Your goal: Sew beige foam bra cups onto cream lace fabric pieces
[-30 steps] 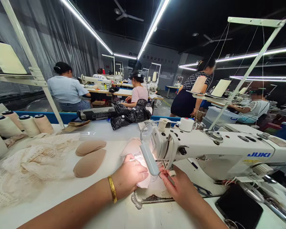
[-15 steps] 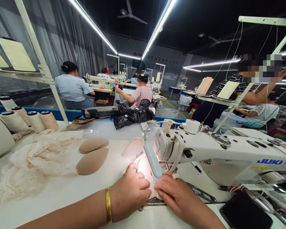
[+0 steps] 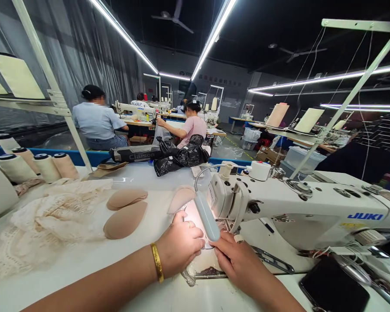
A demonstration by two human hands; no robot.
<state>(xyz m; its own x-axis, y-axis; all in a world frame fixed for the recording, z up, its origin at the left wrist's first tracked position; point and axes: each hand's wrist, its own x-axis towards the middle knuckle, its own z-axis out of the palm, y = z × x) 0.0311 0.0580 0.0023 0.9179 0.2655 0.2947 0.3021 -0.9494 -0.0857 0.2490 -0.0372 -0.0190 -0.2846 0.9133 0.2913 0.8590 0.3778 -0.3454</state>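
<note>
A pale bra cup (image 3: 192,219) lies under the lamp's light at the sewing machine (image 3: 229,201). My left hand (image 3: 183,245) has its fingers curled down on the cup's near left part, holding it. On the right side, my right hand (image 3: 235,258) presses its fingers together on the cup's near edge, close to the needle area. A grey lamp head (image 3: 208,216) hides the middle of the cup and part of the stitching spot. Just behind lies another pale cup piece (image 3: 181,198), partly covered. Tan cup pads (image 3: 126,220) rest to the left.
Cream lace (image 3: 55,212) is heaped at the left, with thread cones (image 3: 47,167) behind. Thread snips (image 3: 273,260) and a black phone (image 3: 334,286) lie right of my right hand. A black plastic bag (image 3: 182,158) sits at the table's far edge. Co-workers sit beyond.
My left hand has slid slightly forward along with the cup, baring more of the machine bed's near edge. My right hand stays nearly in place. A standing person at right has moved mostly out of view.
</note>
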